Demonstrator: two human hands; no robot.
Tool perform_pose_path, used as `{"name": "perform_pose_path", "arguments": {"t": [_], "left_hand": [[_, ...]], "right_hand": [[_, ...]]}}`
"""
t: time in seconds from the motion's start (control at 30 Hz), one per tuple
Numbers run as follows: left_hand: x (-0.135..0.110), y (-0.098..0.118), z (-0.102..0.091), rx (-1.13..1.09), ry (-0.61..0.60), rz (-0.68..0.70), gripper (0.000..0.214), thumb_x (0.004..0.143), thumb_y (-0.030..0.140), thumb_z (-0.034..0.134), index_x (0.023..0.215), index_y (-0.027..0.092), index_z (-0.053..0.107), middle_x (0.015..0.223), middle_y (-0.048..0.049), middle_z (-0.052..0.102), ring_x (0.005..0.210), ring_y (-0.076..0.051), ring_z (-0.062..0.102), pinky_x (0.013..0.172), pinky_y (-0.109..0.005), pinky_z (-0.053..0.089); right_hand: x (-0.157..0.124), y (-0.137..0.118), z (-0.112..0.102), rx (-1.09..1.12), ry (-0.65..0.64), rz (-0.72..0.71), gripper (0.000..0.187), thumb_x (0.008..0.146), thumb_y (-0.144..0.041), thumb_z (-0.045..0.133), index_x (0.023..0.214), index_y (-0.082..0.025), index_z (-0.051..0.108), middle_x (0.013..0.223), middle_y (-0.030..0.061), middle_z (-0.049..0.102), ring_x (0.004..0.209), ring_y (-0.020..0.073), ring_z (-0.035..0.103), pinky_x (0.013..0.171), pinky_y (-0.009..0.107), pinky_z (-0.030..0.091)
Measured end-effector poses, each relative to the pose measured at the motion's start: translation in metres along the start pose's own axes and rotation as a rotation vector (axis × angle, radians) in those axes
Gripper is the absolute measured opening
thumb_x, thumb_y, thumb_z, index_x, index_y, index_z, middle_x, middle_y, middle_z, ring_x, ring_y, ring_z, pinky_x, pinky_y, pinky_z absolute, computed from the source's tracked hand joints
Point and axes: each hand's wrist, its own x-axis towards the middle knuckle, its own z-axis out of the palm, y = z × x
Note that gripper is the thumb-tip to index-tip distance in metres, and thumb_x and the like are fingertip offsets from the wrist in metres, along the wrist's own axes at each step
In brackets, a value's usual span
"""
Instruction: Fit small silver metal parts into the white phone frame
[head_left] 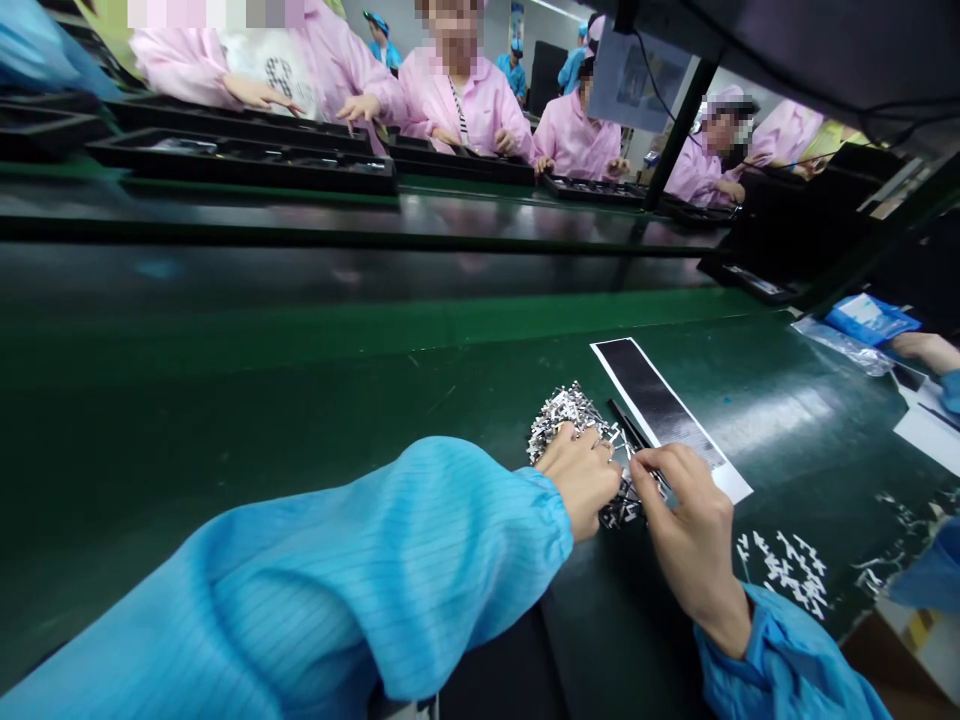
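Sorting through a heap of small silvery metal parts (574,420) on the green table (300,400).

Left hand (581,475) rests curled on the heap; whether its fingers pinch anything cannot be told. Right hand (686,525) has its fingers closed narrowly on a thin dark tool (637,440) at the heap's edge. Just beside lies a glossy black strip (664,410) with white border; a scatter of flat white pieces (787,570) sits right. Black trays (247,160) line the far side before pink-clad workers (480,95).

Shiny metal clips (570,412) lie on a matt green table (300,400)
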Motion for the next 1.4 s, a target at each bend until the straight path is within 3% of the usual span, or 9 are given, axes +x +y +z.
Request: {"name": "perform_pose_path", "arguments": {"t": [0.23,0.5,0.77,1.2,1.4], "left_hand": [[-0.019,-0.015,-0.023,-0.333,0.075,-0.123,0.007,0.075,0.012,0.043,0.070,0.015,0.047,0.070,0.0004,0.053,0.070,-0.014,0.046,0.066,-0.028,0.035],[-0.027,-0.024,-0.013,-0.680,0.107,-0.177,0.006,0.073,0.017,0.044,0.068,0.017,0.047,0.064,0.0035,0.051,0.062,-0.010,0.047,0.060,-0.019,0.038],[-0.029,-0.019,-0.014,-0.709,0.150,-0.171,0.008,0.073,0.018,0.050,0.076,0.016,0.057,0.065,0.0028,0.054,0.062,-0.010,0.048,0.062,-0.021,0.038],[-0.033,-0.009,-0.018,-0.554,0.186,-0.179,0.014,0.074,0.015,0.046,0.065,0.017,0.057,0.065,0.0022,0.054,0.064,-0.013,0.047,0.063,-0.024,0.032],[-0.029,-0.018,-0.013,-0.835,0.169,-0.234,0.024,0.073,0.035,0.044,0.063,0.017,0.056,0.060,0.0028,0.053,0.060,-0.013,0.047,0.056,-0.021,0.033]], "right_hand": [[-0.002,-0.004,-0.002,0.152,-0.050,0.101,0.013,0.084,-0.018,0.042,0.075,-0.018,0.051,0.075,0.0017,0.051,0.074,0.0161,0.044,0.067,0.031,0.033],[0.001,-0.009,-0.003,0.461,-0.179,0.230,0.005,0.081,-0.020,0.051,0.078,-0.022,0.055,0.078,-0.0026,0.054,0.073,0.0123,0.050,0.064,0.023,0.038],[0.000,-0.009,-0.006,0.575,-0.209,0.302,0.008,0.082,-0.023,0.050,0.080,-0.022,0.058,0.079,-0.0017,0.055,0.073,0.0129,0.051,0.063,0.023,0.039],[0.001,-0.015,-0.007,0.493,-0.121,0.253,0.009,0.081,-0.017,0.049,0.075,-0.020,0.056,0.073,-0.0027,0.054,0.070,0.0118,0.048,0.063,0.025,0.035],[0.003,-0.018,-0.006,0.471,-0.066,0.253,0.012,0.080,-0.018,0.047,0.069,-0.018,0.052,0.068,-0.0024,0.050,0.067,0.0116,0.047,0.062,0.024,0.035]]}}
